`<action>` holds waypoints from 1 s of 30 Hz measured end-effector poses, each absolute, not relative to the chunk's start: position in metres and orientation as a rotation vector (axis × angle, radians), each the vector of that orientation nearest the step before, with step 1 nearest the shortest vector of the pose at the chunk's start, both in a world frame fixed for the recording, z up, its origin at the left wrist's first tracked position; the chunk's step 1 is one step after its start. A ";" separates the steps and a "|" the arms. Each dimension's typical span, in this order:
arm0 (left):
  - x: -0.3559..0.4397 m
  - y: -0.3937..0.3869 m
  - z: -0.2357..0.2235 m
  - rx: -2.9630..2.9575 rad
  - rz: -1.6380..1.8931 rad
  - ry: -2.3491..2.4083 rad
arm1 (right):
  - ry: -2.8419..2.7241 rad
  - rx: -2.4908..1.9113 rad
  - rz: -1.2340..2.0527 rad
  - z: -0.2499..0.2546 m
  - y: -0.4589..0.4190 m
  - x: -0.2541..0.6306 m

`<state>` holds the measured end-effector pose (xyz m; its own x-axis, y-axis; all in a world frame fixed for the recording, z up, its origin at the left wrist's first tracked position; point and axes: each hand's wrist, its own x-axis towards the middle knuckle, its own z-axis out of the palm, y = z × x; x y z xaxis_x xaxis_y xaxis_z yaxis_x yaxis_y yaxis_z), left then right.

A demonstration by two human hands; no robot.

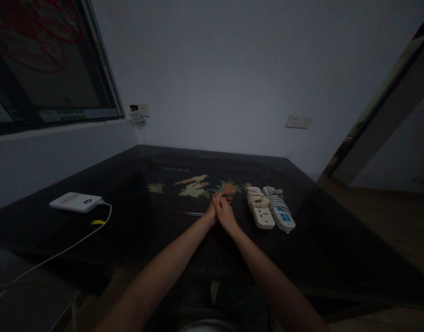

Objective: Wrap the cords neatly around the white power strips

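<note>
My left hand [212, 212] and my right hand [224, 211] rest clasped together over the middle of the dark tabletop [156, 240]. The right hand lies across the left, their fingers closed on each other, with no object visible in them. Just right of them are two power strips side by side, each with its cord wound round one end. The nearer one is a cream power strip [263, 218]; beside it lies a white power strip with a blue socket panel [284, 218]. Neither hand touches them.
At the left lies a white power bank [76, 202], its white cable [73, 245] with a yellow tag [98, 222] running off the near edge. A bird-and-flower picture [193, 186] decorates the tabletop. Wall sockets [298, 121] sit behind, and a window [53, 69] is at left.
</note>
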<state>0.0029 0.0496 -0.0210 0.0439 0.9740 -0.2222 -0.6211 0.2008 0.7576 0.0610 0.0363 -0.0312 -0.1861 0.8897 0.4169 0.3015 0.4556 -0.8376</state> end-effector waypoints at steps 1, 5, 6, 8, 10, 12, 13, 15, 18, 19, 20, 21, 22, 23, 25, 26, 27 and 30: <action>0.003 0.050 -0.021 0.539 1.311 0.829 | -1.722 -1.029 0.746 -0.031 0.036 0.061; 0.003 0.050 -0.021 0.546 1.309 0.831 | -1.724 -1.030 0.742 -0.032 0.037 0.061; 0.003 0.050 -0.020 0.549 1.310 0.831 | -1.725 -1.033 0.743 -0.032 0.037 0.061; 0.004 0.050 -0.020 0.553 1.312 0.831 | -1.718 -1.043 0.744 -0.032 0.037 0.060; 0.004 0.049 -0.019 0.555 1.313 0.835 | -1.711 -1.049 0.746 -0.031 0.037 0.060; 0.003 0.049 -0.019 0.560 1.315 0.833 | -1.715 -1.044 0.742 -0.031 0.036 0.060; 0.003 0.048 -0.019 0.565 1.315 0.830 | -1.719 -1.039 0.739 -0.031 0.036 0.060; 0.002 0.047 -0.019 0.574 1.316 0.820 | -1.722 -1.030 0.732 -0.030 0.035 0.060; 0.002 0.045 -0.018 0.580 1.313 0.812 | -1.716 -1.020 0.732 -0.031 0.035 0.060; 0.002 0.044 -0.018 0.581 1.311 0.810 | -1.715 -1.019 0.732 -0.031 0.036 0.060; 0.002 0.044 -0.017 0.581 1.309 0.810 | -1.716 -1.019 0.732 -0.031 0.036 0.060; 0.002 0.045 -0.017 0.580 1.307 0.811 | -1.717 -1.020 0.732 -0.031 0.036 0.061; 0.002 0.045 -0.017 0.578 1.306 0.813 | -1.719 -1.021 0.733 -0.031 0.036 0.061; 0.002 0.046 -0.018 0.576 1.306 0.816 | -1.721 -1.024 0.733 -0.031 0.036 0.061; 0.002 0.048 -0.019 0.570 1.307 0.825 | -1.724 -1.033 0.733 -0.031 0.036 0.061; 0.003 0.049 -0.019 0.568 1.308 0.830 | -1.726 -1.037 0.733 -0.031 0.036 0.061; 0.003 0.049 -0.020 0.566 1.309 0.833 | -1.727 -1.040 0.734 -0.031 0.036 0.061; 0.003 0.051 -0.022 0.564 1.314 0.837 | -1.727 -1.034 0.736 -0.031 0.036 0.061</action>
<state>0.0033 0.0510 -0.0223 0.0399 0.9767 -0.2107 -0.6032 0.1917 0.7742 0.0612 0.0360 -0.0309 -0.1825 0.8879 0.4222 0.3107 0.4595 -0.8321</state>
